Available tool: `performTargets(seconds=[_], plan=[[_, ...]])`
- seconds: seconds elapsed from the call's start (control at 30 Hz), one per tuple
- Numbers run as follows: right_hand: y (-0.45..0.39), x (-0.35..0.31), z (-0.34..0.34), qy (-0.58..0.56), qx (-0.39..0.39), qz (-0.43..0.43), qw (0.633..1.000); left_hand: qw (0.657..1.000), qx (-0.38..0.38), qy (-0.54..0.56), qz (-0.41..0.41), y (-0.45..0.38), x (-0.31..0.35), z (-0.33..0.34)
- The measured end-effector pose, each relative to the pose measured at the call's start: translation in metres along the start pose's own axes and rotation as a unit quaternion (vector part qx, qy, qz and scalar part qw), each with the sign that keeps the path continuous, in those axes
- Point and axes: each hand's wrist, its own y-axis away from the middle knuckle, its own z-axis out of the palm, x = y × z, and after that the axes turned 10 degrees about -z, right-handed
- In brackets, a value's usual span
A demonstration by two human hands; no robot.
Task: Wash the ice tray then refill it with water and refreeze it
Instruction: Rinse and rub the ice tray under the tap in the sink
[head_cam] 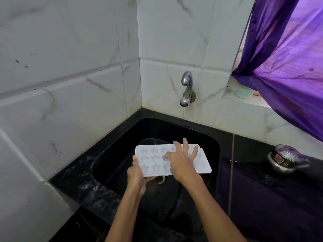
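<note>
The left hand [135,172] has a grip on the ice tray [203,167] at its left short end: thumb on the top face near the corner, fingers closed beneath the near edge, so the grip pinches the tray rim. The right hand [181,163] lies on the tray's top face with fingers spread and fanned toward the far edge, palm over the middle cells; it presses or rubs rather than clamps. The tray is held in the air over the black sink [122,147], above the drain [160,179], and touches neither basin nor surface. Its cavities face up, star-shaped ones visible at the left; those under the right hand cannot be read. The long axis runs left to right across the view, the right end slightly nearer the camera and lower, the face near level. The tap [187,88] on the tiled wall stands well behind the tray and no water stream is visible. Judgement: the washing step is in hand. To do it well, keep the left pinch firm at the rim, work fingertips into each cavity in turn, and bring the tray beneath the spout for rinsing. A steel pot [286,158] sits well apart on the right surface [253,198].
</note>
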Motion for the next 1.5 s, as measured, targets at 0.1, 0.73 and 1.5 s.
performTargets(seconds=[0.1,0.73,1.5], plan=[[-0.0010,-0.0018,0.0023,0.006,-0.019,-0.002,1.000,1.000,0.001,-0.001,0.001,0.0002,0.0002,0.0007],[-0.0032,0.0041,0.0030,-0.005,-0.019,0.007,1.000,1.000,-0.001,-0.010,0.001,-0.0040,0.0013,0.0037],[0.0031,0.0047,-0.0036,-0.012,-0.002,0.008,1.000,1.000,-0.003,-0.001,-0.004,0.0035,-0.0005,0.0041]])
